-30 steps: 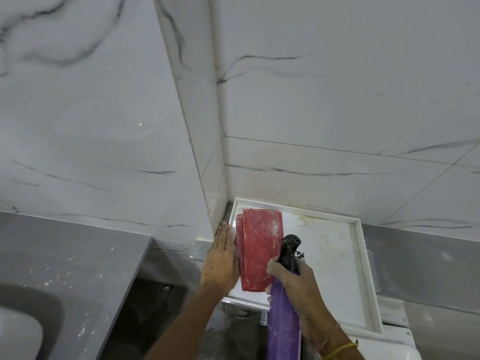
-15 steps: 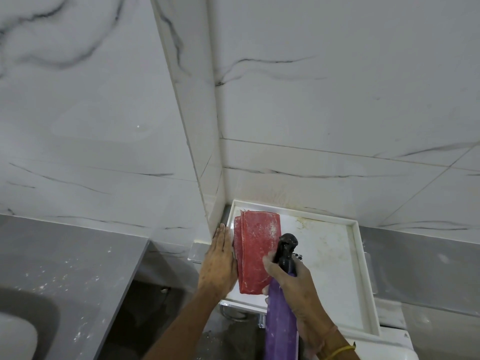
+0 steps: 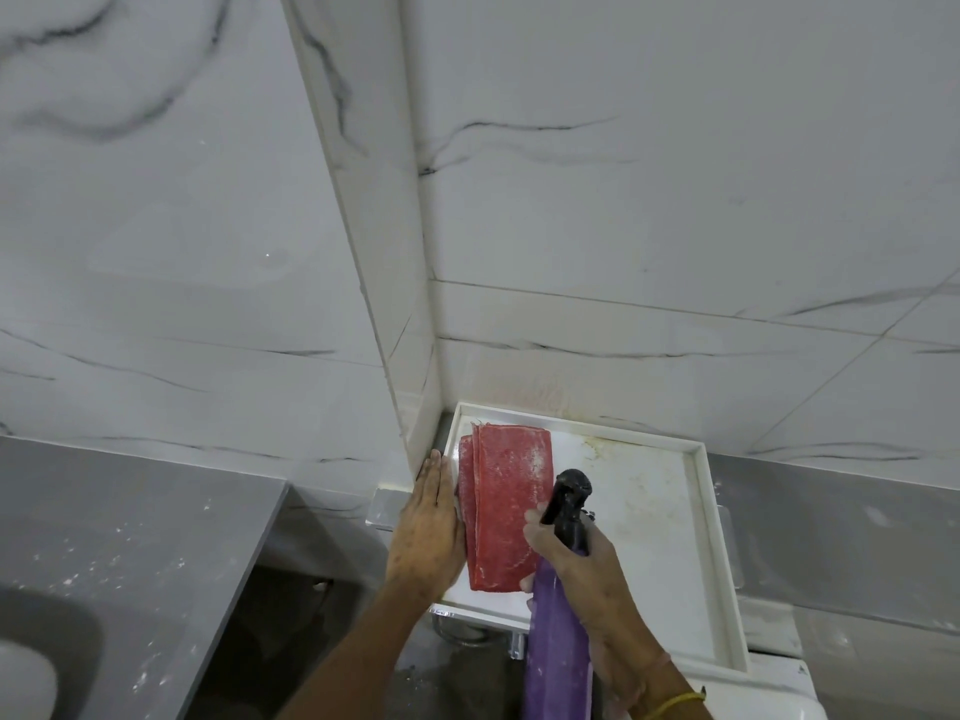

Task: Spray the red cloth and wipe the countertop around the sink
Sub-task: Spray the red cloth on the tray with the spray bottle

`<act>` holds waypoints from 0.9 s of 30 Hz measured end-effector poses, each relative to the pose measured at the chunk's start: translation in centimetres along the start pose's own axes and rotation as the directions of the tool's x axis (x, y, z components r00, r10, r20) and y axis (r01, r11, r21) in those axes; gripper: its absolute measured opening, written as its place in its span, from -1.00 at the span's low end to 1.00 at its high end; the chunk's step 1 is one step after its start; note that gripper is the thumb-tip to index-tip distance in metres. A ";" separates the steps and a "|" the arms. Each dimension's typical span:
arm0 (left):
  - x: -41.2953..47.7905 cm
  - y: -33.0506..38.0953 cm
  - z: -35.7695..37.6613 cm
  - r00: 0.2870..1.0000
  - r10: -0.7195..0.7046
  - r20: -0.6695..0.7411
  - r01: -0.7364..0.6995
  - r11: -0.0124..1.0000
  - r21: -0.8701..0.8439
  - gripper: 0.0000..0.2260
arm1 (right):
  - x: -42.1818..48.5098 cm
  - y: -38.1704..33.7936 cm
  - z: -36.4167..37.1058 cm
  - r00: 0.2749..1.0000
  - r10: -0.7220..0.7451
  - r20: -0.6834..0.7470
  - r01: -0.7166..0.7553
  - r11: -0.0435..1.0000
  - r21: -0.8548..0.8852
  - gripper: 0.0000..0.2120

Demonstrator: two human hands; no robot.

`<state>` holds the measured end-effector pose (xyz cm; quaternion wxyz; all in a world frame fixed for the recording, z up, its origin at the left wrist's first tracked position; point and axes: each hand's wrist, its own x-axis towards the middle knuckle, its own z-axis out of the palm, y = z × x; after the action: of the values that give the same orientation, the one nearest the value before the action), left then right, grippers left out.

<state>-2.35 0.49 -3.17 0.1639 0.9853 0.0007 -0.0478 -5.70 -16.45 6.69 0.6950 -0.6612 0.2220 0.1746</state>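
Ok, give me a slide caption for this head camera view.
Right hand aims purple spray bottle at folded red cloth on white tray; left hand flat beside it.

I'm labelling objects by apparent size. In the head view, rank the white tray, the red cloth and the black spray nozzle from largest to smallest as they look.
1. White tray: by far the largest.
2. Red cloth: folded, covering the tray's left part.
3. Black spray nozzle: smallest, though it sits nearer the camera and the right hand hides part of it.
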 end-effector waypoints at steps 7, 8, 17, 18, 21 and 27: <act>-0.1 0.1 -0.3 1.000 0.010 -0.002 -0.010 1.000 -0.021 -0.34 | -0.1 -0.3 -0.1 1.000 0.018 0.019 -0.018 1.000 0.005 -0.83; -0.1 0.1 -0.3 1.000 0.006 0.007 -0.006 1.000 -0.018 -0.34 | -0.1 -0.3 -0.1 0.999 0.027 0.022 -0.027 1.000 0.000 -0.85; -0.3 0.2 -0.4 1.000 -0.016 0.024 0.017 0.997 -0.081 -0.24 | -1.0 -0.8 -0.8 0.998 -0.059 -0.014 0.059 0.998 -0.016 -0.62; -0.3 0.0 -0.4 1.000 -0.019 0.017 0.020 0.996 -0.089 -0.27 | -1.3 -1.0 -1.0 0.996 -0.091 -0.014 0.090 0.996 -0.016 -0.63; -0.1 0.0 -0.2 1.000 0.010 -0.001 -0.010 0.996 -0.094 -0.31 | -2.1 -1.8 -2.0 0.962 -0.269 -0.053 0.268 0.963 -0.031 -0.80; 0.2 -0.1 0.1 1.000 -0.008 -0.016 0.006 0.995 -0.098 -0.37 | 0.3 -5.1 -4.2 0.790 -0.546 -0.279 0.525 0.837 -0.154 -0.89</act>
<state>-2.16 0.54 -3.37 0.2117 0.9765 0.0079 -0.0401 -3.07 -21.01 10.67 0.6488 -0.7393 0.1265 -0.1287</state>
